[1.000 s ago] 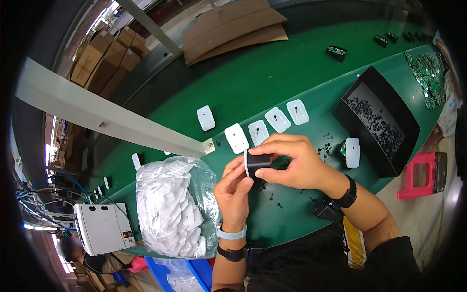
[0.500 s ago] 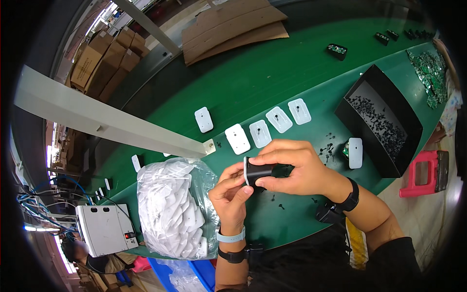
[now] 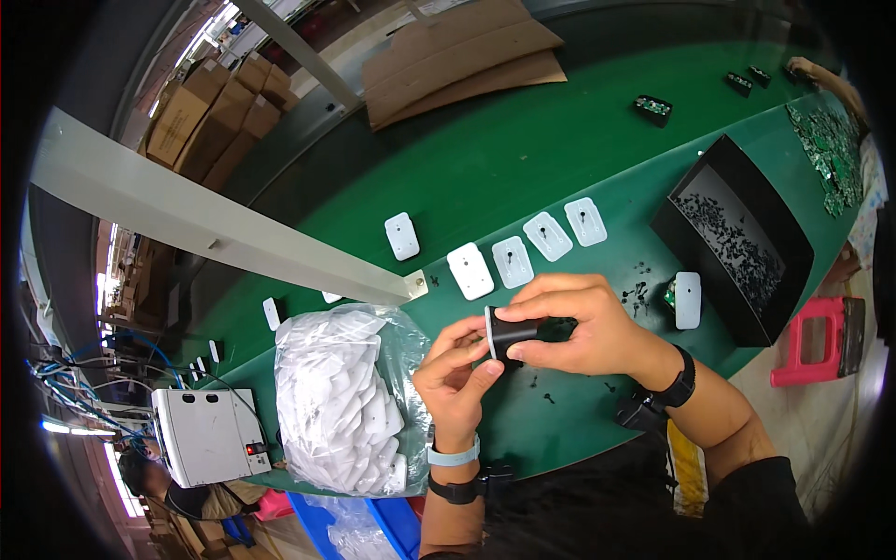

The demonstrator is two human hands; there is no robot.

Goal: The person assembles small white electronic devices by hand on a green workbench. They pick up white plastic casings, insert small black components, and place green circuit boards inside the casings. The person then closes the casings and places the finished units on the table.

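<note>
Between my two hands is a small black housing (image 3: pixel 515 333) with a white cover on its left-hand side, tilted on edge. My left hand (image 3: pixel 457 371) pinches the white cover side with fingers and thumb. Around the black body close the fingers and thumb of my right hand (image 3: pixel 593 329). Just beyond them lies a row of white plastic covers, one face down (image 3: pixel 469 273) and several hollow side up (image 3: pixel 512 262), each with a small black part inside. To the right, a white-covered unit (image 3: pixel 687 301) shows green circuit board at its side.
A black tray (image 3: pixel 789 280) of small black parts stands at right, with loose ones (image 3: pixel 638 297) nearby. Left are a clear bag of white covers (image 3: pixel 341 401), a metal post (image 3: pixel 280 254) and a grey machine (image 3: pixel 207 439). Another person's hand (image 3: pixel 814 71) is at far right.
The whole view has shifted slightly, so things sit a little further right. Both hands keep their hold on the housing. Another person's hand has appeared at the far right.
</note>
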